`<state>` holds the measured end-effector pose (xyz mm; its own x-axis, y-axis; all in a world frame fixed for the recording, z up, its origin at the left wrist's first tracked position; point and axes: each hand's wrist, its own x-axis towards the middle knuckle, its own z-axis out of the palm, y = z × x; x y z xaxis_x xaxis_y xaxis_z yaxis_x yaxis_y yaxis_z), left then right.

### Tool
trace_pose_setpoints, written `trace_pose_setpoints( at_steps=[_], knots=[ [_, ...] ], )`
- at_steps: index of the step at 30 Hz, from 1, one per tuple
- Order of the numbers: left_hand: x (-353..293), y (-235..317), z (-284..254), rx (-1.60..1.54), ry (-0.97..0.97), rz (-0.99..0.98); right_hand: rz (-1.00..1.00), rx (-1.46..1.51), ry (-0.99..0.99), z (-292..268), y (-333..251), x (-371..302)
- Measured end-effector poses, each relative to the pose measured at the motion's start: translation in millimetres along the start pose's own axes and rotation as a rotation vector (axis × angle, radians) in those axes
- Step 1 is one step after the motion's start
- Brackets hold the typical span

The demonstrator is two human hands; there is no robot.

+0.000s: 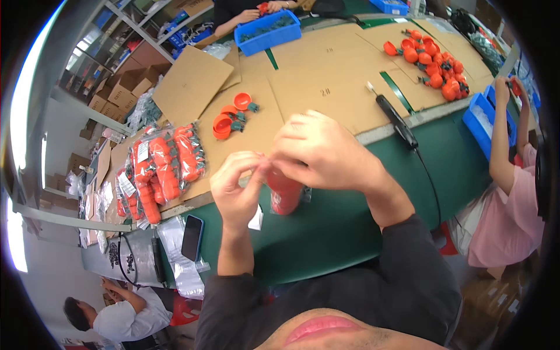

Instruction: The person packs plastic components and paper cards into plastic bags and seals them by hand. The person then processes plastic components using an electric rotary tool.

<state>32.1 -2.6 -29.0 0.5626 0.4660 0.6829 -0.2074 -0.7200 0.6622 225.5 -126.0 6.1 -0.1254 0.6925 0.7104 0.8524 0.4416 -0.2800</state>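
Note:
In front of me a clear plastic bag of red rounded parts hangs or stands over the green table edge; which of the two I cannot tell. My left hand pinches at the bag's upper end with thumb and fingertips. My right hand is curled over the top of the same bag, its fingertips meeting those of the left and partly hidden. A small white slip lies beside the bag. Left of my hands are a few loose red cups with dark green fittings on cardboard.
Filled bags of red parts lie at left, near a phone and flat plastic bags. A corded black electric screwdriver and a pile of red cups are to the right. Co-workers sit around, by blue bins.

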Motion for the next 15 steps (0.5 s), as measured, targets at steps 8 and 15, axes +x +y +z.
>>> trace_pose_setpoints(
  at_steps=[8,15],
  knots=[
    [-1,4,-3,-0.045,0.008,-0.096,-0.029,-0.003,0.054,4,3,2],
    [-4,5,-5,-0.125,0.009,-0.156,-0.007,0.016,0.042,1,-1,1]
  ],
)
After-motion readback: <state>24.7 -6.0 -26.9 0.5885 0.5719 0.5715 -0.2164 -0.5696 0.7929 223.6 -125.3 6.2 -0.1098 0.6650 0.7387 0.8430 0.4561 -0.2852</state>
